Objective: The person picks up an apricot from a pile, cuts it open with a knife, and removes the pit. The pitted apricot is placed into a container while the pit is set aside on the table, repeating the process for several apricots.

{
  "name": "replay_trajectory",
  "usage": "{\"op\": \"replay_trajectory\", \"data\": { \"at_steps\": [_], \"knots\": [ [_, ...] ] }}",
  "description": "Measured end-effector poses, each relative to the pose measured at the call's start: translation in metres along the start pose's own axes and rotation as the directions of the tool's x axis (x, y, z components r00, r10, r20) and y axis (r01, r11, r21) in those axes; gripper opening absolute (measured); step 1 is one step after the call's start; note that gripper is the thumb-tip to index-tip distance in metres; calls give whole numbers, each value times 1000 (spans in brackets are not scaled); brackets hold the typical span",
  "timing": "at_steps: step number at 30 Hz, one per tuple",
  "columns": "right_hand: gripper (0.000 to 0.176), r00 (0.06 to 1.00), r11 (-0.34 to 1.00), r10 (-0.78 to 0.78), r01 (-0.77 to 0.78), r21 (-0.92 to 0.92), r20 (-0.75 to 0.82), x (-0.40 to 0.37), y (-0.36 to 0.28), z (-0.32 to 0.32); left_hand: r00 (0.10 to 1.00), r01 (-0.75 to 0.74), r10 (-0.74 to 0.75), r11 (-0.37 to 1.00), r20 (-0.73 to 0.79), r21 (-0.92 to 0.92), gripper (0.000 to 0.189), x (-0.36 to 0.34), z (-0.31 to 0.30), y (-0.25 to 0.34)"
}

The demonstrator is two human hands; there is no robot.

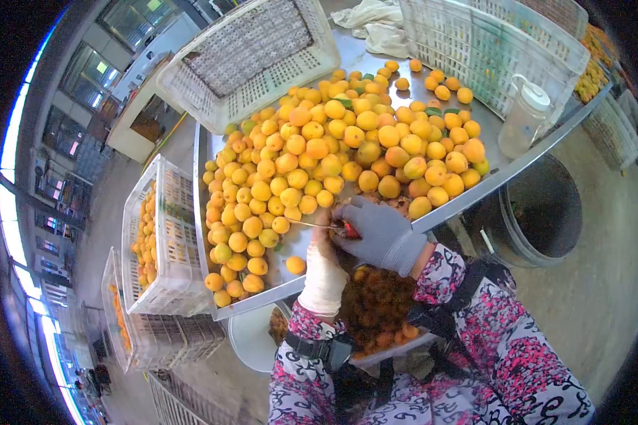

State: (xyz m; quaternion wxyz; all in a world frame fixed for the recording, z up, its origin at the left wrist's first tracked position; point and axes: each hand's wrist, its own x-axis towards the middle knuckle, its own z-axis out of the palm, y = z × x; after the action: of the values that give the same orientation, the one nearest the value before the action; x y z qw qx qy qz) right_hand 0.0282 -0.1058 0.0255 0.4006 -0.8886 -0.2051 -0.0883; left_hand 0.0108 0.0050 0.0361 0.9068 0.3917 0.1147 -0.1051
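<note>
A large heap of yellow-orange fruit (319,142) lies on a metal table (432,218). At the table's near edge my gloved right hand (379,234) is closed round a small tool (349,229) with a red handle, whose thin metal shaft points left. My left hand (322,244), with a pale covering over the wrist, is right beside it, partly hidden; its fingers and anything in them cannot be made out. Below both hands stands a container (397,354) with orange and brown fruit pieces.
White plastic crates (262,60) stand on the table's far side, near a lidded clear bottle (523,120). Fruit-filled crates (170,283) are stacked at the left. A dark bucket (539,212) is at the right, a white bucket (248,343) under the table's near left edge.
</note>
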Motion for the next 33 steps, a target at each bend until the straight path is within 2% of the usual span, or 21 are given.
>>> {"op": "replay_trajectory", "data": {
  "at_steps": [3, 4, 6, 7, 8, 9, 10, 11, 12, 13, 15, 16, 17, 19, 21, 22, 23, 25, 27, 29, 33],
  "knots": [
    [29, 998, 998, 62, -62, 11, -10, -5, -4, 5, 996, 24, -23, 1000, 89, -10, 41, 20, -40, -13],
    [29, 999, 999, 52, -52, 15, -5, -4, -3, 5, 996, 57, -56, 998, -72, 10, 41, 15, -33, -11],
    [34, 971, 939, 204, -158, 307, -126, 0, 3, 3, 998, 33, -31, 999, -57, 34, 38, 3, -22, -2],
    [34, 973, 940, 196, -151, 307, -120, 3, 9, 0, 999, 20, -18, 998, -38, 59, 35, -1, -20, -1],
    [37, 938, 933, 275, -207, 294, -212, 7, 17, -3, 988, -152, 142, 967, 65, 205, 32, 8, -35, -10],
    [40, 886, 920, 351, -265, 289, -303, 11, 23, -5, 987, -155, 146, 967, 60, 204, 32, 5, -51, -17],
    [40, 886, 919, 351, -265, 292, -301, 14, 28, -5, 955, -279, 130, 697, 266, 660, 35, -7, -43, -9],
    [39, 882, 896, 387, -292, 335, -267, 16, 33, -4, 905, -416, -1, 221, 426, 882, 39, -19, -32, -1],
    [39, 876, 870, 423, -321, 374, -231, 16, 35, -4, 909, -330, -160, 284, 384, 900, 44, -27, -17, 9],
    [39, 876, 869, 425, -324, 374, -229, 16, 35, -3, 909, -328, -162, 286, 383, 900, 44, -28, -20, 9],
    [39, 887, 874, 438, -380, 302, -149, 18, 32, 0, 742, -668, -187, -290, 644, 685, 46, -27, -29, 7],
    [39, 887, 874, 438, -382, 300, -148, 18, 30, 1, 725, -685, -118, -226, 678, 693, 48, -24, -34, 8],
    [42, 891, 857, 434, -363, 365, -133, 17, 29, 2, 725, -685, -118, -223, 678, 693, 48, -21, -40, 13],
    [45, 894, 834, 432, -345, 429, -119, 17, 28, 3, 820, -535, 137, -165, 556, 829, 48, -13, -53, 30],
    [42, 879, 790, 470, -380, 481, -78, 17, 28, 4, 815, -413, 226, -418, 533, 809, 46, 0, -71, 43],
    [42, 878, 790, 472, -381, 481, -80, 16, 27, 3, 866, -264, 246, -516, 436, 815, 44, 4, -76, 43],
    [41, 878, 785, 476, -402, 472, -43, 16, 26, 2, 866, -266, 244, -516, 437, 815, 44, 5, -80, 42],
    [40, 878, 780, 479, -422, 462, -7, 14, 23, 1, 944, -166, 112, -648, 309, 743, 42, 9, -84, 40],
    [37, 902, 806, 432, -387, 448, 1, 11, 19, 1, 960, -159, 85, -614, 265, 773, 42, 13, -80, 39],
    [37, 910, 833, 415, -376, 406, -9, 8, 7, -5, 993, -103, -1, -529, 121, 842, 41, 15, -76, 39],
    [35, 928, 834, 370, -355, 424, 49, 4, 9, -4, 997, -71, -3, -545, 83, 836, 39, 19, -76, 39]
  ]
}}
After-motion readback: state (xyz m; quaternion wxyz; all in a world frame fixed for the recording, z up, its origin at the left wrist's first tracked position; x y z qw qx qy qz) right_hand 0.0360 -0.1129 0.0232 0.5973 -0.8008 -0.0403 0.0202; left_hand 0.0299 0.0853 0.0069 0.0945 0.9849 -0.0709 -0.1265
